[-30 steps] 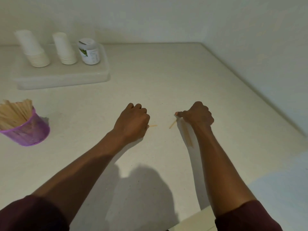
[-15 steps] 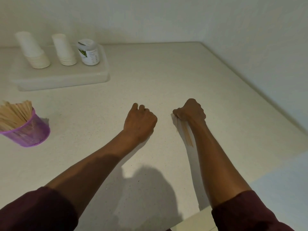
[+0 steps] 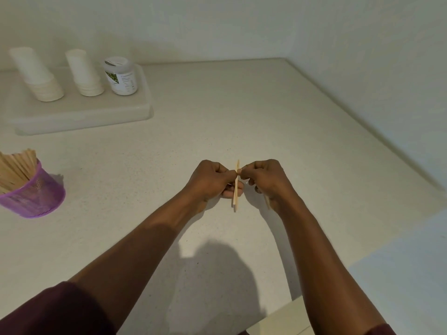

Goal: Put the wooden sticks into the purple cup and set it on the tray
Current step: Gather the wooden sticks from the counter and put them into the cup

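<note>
Pale speckled counter [image 3: 242, 112] in a white-walled corner, head view. Above it the left hand [image 3: 211, 182] and right hand [image 3: 264, 180] meet, fingers curled, both pinching a few upright wooden sticks [image 3: 235, 192]. A further stick [image 3: 266, 201] shows below the right palm. The purple cup [image 3: 36, 197], already holding many sticks, stands well apart at far left, off the tray [image 3: 84, 117]. Judged step: gathering the last loose sticks. The next move calls for carrying the bundle left to the cup, kept aligned.

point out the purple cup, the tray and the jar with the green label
purple cup [image 3: 36, 198], head view, mesh wall
tray [image 3: 84, 119], head view, front rim
jar [image 3: 122, 81], head view, its label
</note>
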